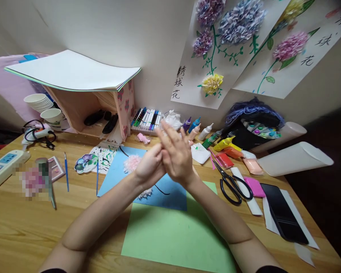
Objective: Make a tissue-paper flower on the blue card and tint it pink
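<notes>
My left hand (148, 165) and my right hand (178, 156) are pressed palm to palm above a blue sheet (174, 193). The right one lies across the left with its fingers stretched out. Fingertips of the left show past its far side; the rest are covered. Whatever may be between the palms is hidden. On the blue sheet are a pink ruffled flower (131, 163), a whitish ruffled flower (144, 193) partly behind my left wrist, and dark curved lines. A light green sheet (170, 235) lies under the blue one, nearer to me.
Black-handled scissors (230, 184), a phone (284, 212) and pink packets (254, 187) lie to the right. Paint bottles (206, 131) and markers (147, 118) line the back. Paintbrushes (66, 172), a paint-stained palette (86, 163) and a power strip (8, 168) are left.
</notes>
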`<move>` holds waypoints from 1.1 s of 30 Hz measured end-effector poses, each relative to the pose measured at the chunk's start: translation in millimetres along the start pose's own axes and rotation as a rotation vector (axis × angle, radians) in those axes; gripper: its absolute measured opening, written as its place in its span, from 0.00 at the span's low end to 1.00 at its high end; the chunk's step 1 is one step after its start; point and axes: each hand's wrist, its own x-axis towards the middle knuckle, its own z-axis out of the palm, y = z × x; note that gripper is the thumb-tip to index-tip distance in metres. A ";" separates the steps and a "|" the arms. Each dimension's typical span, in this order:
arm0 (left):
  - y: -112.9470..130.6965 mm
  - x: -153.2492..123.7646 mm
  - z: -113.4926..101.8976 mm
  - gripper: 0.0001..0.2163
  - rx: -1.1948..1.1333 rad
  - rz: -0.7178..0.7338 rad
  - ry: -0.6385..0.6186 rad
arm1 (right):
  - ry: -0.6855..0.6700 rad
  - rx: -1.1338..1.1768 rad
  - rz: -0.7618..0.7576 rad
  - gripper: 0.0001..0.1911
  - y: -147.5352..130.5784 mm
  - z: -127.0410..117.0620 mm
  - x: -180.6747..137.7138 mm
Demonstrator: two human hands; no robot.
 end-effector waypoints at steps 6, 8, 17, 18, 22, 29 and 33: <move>36.1 -7.6 -26.3 0.29 -0.364 -0.074 -0.094 | 0.040 0.105 -0.067 0.29 0.6 8.1 -5.9; 31.4 -4.4 -22.7 0.27 -0.400 -0.056 -0.063 | 0.010 0.122 -0.131 0.29 -6.3 10.1 -5.9; 10.8 0.1 -25.0 0.11 -0.136 -0.153 -0.030 | -0.091 0.054 -0.019 0.28 33.7 -0.1 1.5; 12.8 0.0 -29.0 0.09 -0.056 -0.143 -0.031 | -0.128 0.050 -0.053 0.28 39.1 -2.3 1.7; 24.5 1.1 -43.2 0.10 0.255 -0.077 -0.046 | -0.211 0.033 -0.112 0.29 47.1 -11.3 3.5; 24.8 4.8 -48.3 0.21 0.381 0.063 0.136 | -0.043 0.140 -0.148 0.22 39.4 -16.1 3.7; 22.0 5.0 -46.3 0.25 0.389 0.051 0.120 | 0.057 0.336 -0.089 0.14 31.7 -14.1 3.1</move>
